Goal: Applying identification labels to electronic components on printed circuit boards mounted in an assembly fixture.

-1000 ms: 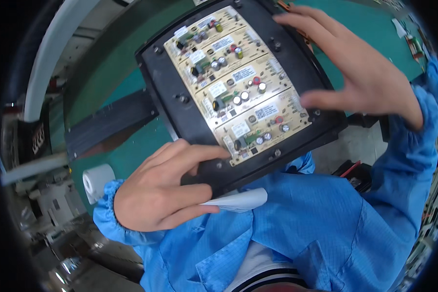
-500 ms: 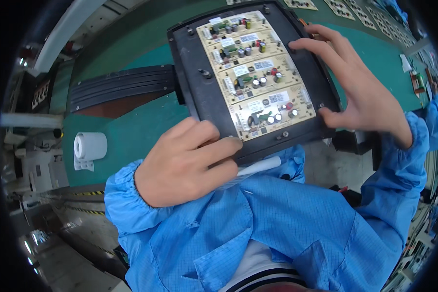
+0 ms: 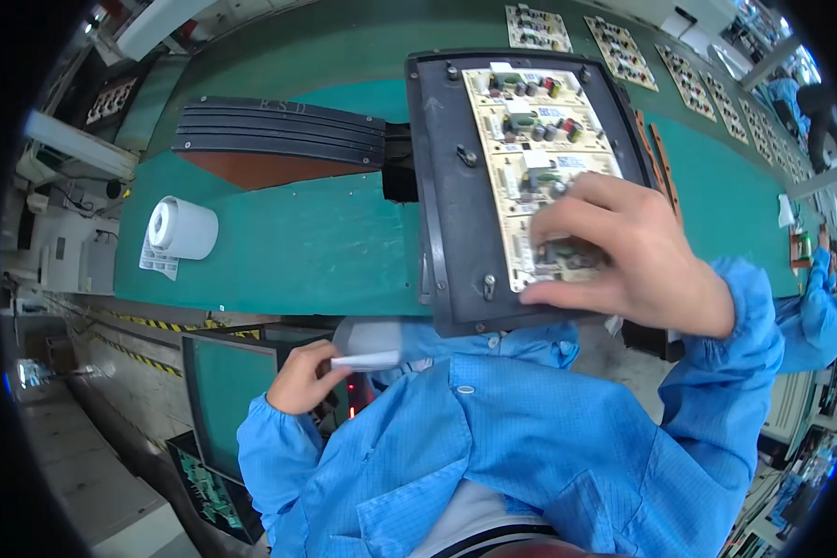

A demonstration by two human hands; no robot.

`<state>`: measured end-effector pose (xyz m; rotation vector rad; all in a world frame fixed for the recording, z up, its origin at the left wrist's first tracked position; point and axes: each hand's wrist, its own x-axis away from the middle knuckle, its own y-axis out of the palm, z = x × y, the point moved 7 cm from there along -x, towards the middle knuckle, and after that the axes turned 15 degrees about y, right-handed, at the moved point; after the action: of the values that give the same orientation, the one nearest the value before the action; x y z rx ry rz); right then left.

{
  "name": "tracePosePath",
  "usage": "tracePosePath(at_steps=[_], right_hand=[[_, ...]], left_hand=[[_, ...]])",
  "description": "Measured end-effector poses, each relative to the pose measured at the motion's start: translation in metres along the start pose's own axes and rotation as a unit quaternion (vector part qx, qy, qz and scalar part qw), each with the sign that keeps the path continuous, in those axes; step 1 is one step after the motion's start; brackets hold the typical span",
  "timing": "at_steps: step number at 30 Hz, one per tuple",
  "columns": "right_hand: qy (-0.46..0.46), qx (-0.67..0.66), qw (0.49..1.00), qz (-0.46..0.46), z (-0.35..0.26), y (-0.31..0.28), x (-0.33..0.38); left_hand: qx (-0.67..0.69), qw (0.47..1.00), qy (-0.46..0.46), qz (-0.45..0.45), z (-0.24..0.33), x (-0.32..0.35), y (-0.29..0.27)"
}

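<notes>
A yellowish circuit board panel (image 3: 535,130), several boards joined in a column with small components, lies in a black fixture tray (image 3: 456,223) with turn clips at its edges. My right hand (image 3: 628,256) reaches over the panel's lower part. Its thumb is at the near edge and its fingers are bent onto the lower boards, closed about that end and hiding much of it. Lower left, off the bench edge, my left hand (image 3: 302,377) pinches a slim white rod-like thing (image 3: 367,360). A blur beside it hides what kind it is.
The tray rests by a black ridged stand (image 3: 279,130) on the green bench (image 3: 307,242). A white label roll (image 3: 191,230) sits at left. More board panels (image 3: 618,51) lie along the far right. Another person's blue sleeve (image 3: 814,307) shows at right.
My left hand has left the tray's near-left corner and moved down left, now with the white thing. My right hand has gone from the tray's right edge onto the panel's lower boards.
</notes>
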<state>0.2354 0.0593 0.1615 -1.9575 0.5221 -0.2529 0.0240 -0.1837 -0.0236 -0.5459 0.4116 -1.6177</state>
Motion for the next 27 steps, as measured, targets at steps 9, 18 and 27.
tracePosePath(at_steps=[9, 18, 27], right_hand=[[-0.012, -0.01, 0.999, 0.044, -0.041, -0.08, -0.063], [-0.029, 0.178, 0.983, -0.032, 0.015, 0.013, -0.32], [-0.026, 0.141, 0.978, -0.153, 0.125, 0.093, -0.393]], left_hand=[[-0.16, 0.948, -0.214, 0.175, -0.222, 0.023, 0.071], [-0.033, 0.945, -0.272, 0.177, -0.307, -0.013, 0.158], [0.242, 0.965, 0.095, 0.022, -0.002, -0.02, 0.004]])
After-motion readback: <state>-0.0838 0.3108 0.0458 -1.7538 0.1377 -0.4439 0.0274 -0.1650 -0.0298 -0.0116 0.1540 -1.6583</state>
